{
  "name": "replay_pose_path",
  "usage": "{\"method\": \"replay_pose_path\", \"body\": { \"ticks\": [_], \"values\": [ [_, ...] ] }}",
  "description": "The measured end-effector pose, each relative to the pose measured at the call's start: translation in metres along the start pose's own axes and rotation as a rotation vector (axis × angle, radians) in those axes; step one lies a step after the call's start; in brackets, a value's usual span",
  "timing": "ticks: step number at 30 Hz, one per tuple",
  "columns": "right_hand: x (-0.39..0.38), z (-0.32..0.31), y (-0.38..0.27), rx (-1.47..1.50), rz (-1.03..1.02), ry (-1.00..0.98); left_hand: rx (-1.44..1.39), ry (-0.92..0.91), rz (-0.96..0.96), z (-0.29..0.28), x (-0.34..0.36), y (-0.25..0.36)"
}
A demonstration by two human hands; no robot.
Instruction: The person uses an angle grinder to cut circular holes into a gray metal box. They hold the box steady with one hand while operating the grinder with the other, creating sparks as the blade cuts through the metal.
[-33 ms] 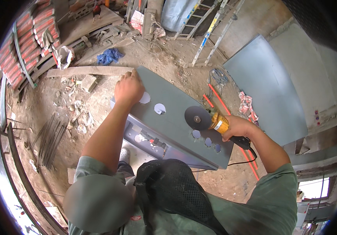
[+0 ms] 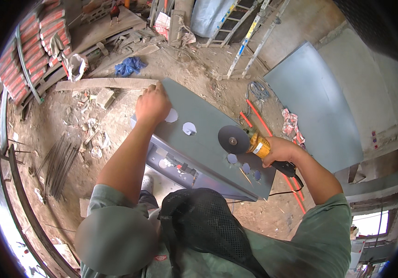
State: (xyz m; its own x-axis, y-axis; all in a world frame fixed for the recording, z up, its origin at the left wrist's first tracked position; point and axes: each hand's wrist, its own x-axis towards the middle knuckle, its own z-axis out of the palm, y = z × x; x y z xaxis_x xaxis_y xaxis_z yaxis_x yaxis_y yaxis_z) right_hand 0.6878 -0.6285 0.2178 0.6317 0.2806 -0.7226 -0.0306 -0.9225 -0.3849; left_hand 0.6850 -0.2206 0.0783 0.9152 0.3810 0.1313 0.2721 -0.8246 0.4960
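Observation:
A long grey sheet-metal box (image 2: 203, 109) lies slantwise in front of me, with round holes cut in its top face. My left hand (image 2: 153, 105) grips its far left edge, fingers curled over it, beside a large round hole (image 2: 171, 115). In my right hand (image 2: 281, 151) is a yellow and black angle grinder (image 2: 259, 144), held by its body. Its dark disc (image 2: 232, 139) is over the box's right half, just above a row of smaller holes (image 2: 246, 167). Thin orange sparks (image 2: 245, 176) streak beside those holes. Where the disc meets metal is hidden.
Orange pipes (image 2: 260, 116) and a grey metal sheet (image 2: 319, 106) lie to the right. Ladders (image 2: 245, 41) stand at the back. Thin rods (image 2: 60, 167) and rubble litter the left floor; stacked bags (image 2: 37, 46) stand beyond. A black cord (image 2: 277, 192) trails from the grinder.
Orange sparks now show near the small holes at the box's right end; none showed before. My hands, the grinder and the box look unmoved.

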Motion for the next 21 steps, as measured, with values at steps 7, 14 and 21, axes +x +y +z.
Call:
{"method": "replay_pose_path", "body": {
  "ticks": [7,14,21],
  "values": [
    [0.003,-0.001,-0.004,-0.009,0.022,-0.016,-0.007,0.018,0.01,0.001,-0.002,-0.002],
    [0.005,-0.002,-0.004,-0.059,0.038,-0.026,0.021,-0.099,-0.032,-0.013,-0.003,0.006],
    [0.006,-0.003,-0.002,-0.221,0.039,0.027,0.011,-0.115,-0.029,-0.018,-0.005,0.01]
  ]
}}
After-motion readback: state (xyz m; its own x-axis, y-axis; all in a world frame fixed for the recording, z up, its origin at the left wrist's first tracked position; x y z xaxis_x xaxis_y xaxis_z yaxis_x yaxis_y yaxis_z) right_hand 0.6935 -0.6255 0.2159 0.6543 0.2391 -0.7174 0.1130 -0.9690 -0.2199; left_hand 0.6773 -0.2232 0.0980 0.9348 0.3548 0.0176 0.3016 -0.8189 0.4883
